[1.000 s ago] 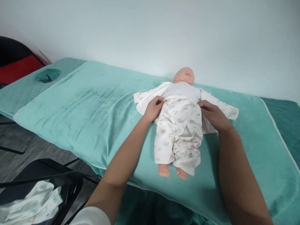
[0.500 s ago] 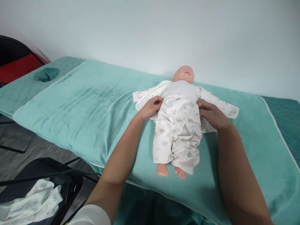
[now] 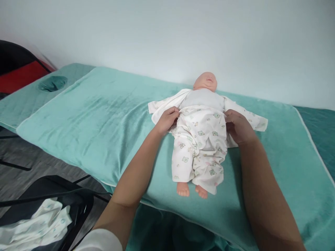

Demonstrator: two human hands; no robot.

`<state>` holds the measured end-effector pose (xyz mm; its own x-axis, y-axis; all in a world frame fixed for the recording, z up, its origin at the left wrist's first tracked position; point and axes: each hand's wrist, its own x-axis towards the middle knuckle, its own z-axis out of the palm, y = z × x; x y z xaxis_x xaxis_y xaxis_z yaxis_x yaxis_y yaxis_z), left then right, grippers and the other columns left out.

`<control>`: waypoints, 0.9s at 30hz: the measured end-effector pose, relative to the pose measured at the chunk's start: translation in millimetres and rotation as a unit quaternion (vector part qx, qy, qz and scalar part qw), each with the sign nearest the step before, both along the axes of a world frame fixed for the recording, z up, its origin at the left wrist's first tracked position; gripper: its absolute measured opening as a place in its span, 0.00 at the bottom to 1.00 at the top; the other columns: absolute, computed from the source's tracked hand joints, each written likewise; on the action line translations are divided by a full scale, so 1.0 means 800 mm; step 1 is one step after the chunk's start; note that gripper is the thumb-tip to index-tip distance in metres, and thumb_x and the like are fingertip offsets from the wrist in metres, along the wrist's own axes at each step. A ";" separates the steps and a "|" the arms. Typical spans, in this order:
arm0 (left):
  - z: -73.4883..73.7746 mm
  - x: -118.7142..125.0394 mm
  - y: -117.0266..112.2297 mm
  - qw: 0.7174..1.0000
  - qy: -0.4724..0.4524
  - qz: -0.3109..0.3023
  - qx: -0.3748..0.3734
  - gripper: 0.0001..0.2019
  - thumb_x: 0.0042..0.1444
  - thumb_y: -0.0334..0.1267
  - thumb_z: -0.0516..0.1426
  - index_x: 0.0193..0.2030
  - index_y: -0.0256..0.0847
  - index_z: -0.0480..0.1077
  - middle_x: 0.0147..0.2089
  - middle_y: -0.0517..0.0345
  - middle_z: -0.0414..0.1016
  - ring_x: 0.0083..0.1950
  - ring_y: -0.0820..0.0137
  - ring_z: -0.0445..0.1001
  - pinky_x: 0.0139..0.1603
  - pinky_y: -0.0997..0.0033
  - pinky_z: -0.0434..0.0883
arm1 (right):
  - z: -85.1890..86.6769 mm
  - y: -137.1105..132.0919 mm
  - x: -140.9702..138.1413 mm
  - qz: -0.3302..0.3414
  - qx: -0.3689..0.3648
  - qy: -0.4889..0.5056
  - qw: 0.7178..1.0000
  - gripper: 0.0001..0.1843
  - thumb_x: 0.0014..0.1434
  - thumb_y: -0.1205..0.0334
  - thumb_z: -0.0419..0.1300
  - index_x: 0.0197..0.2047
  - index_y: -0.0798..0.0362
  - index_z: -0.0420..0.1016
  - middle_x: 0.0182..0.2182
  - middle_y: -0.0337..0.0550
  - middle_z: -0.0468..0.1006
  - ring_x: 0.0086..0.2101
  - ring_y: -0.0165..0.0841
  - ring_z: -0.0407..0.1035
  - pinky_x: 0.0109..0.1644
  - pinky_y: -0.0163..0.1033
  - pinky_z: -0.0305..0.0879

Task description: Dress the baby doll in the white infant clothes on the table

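Observation:
A baby doll (image 3: pixel 205 82) lies on its back on the green bed cover, head toward the wall and bare feet toward me. It wears white patterned pants (image 3: pixel 201 136), pulled up to the belly. A white patterned jacket (image 3: pixel 167 104) lies spread open under it, with the sleeves out to both sides. My left hand (image 3: pixel 169 120) pinches the pants' waistband at the left of the doll's waist. Over at the right side of the waist, my right hand (image 3: pixel 238 126) is closed on the same waistband, its fingertips partly hidden.
The green-covered bed (image 3: pixel 78 115) stands against a white wall (image 3: pixel 157 38), with a face hole (image 3: pixel 53 83) at its left end. A black chair (image 3: pixel 65 195) at lower left carries white printed cloth (image 3: pixel 39 226). Another chair (image 3: pixel 21 75), red and black, stands at far left.
My right hand has shifted slightly right and its fingers have closed in on the waistband, which is now drawn wider. My left hand has barely moved.

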<state>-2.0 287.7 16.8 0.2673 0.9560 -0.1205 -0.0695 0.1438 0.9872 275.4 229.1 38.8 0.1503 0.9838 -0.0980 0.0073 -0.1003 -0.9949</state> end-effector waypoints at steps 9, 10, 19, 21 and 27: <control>-0.009 0.004 0.009 0.990 -0.114 0.053 -0.064 0.15 0.47 0.36 0.63 0.26 0.43 0.57 0.23 0.67 0.55 0.22 0.78 0.57 0.21 0.76 0.54 | 0.002 0.000 -0.001 0.027 -0.005 0.051 0.998 0.13 0.46 0.54 0.65 0.25 0.46 0.63 0.24 0.39 0.66 0.27 0.37 0.64 0.32 0.46 0.64; -0.009 0.004 0.009 0.990 -0.107 0.057 -0.065 0.15 0.47 0.36 0.63 0.26 0.43 0.57 0.23 0.67 0.55 0.22 0.78 0.57 0.21 0.76 0.54 | 0.004 -0.001 -0.001 0.028 -0.004 0.052 0.998 0.15 0.46 0.53 0.65 0.24 0.46 0.61 0.24 0.40 0.67 0.27 0.38 0.65 0.33 0.47 0.65; -0.010 0.007 0.003 0.997 -0.026 0.073 -0.008 0.13 0.55 0.36 0.59 0.27 0.43 0.57 0.24 0.67 0.55 0.22 0.77 0.54 0.24 0.74 0.52 | 0.004 -0.004 0.006 0.029 -0.007 -0.011 0.999 0.14 0.50 0.53 0.67 0.23 0.47 0.66 0.20 0.37 0.62 0.24 0.34 0.57 0.28 0.41 0.55; -0.015 0.007 0.005 0.996 0.024 0.077 0.042 0.12 0.56 0.34 0.59 0.26 0.42 0.59 0.24 0.65 0.56 0.25 0.76 0.55 0.26 0.73 0.53 | 0.002 -0.006 0.007 0.051 -0.016 -0.017 0.998 0.14 0.49 0.54 0.70 0.23 0.48 0.69 0.20 0.36 0.62 0.23 0.31 0.55 0.26 0.39 0.50; -0.022 0.010 0.006 0.981 0.077 0.088 0.152 0.09 0.57 0.35 0.61 0.30 0.42 0.64 0.28 0.64 0.64 0.32 0.74 0.62 0.35 0.72 0.61 | 0.002 -0.013 0.006 0.109 0.016 -0.047 0.993 0.14 0.48 0.54 0.75 0.30 0.49 0.76 0.24 0.35 0.71 0.26 0.29 0.63 0.30 0.35 0.58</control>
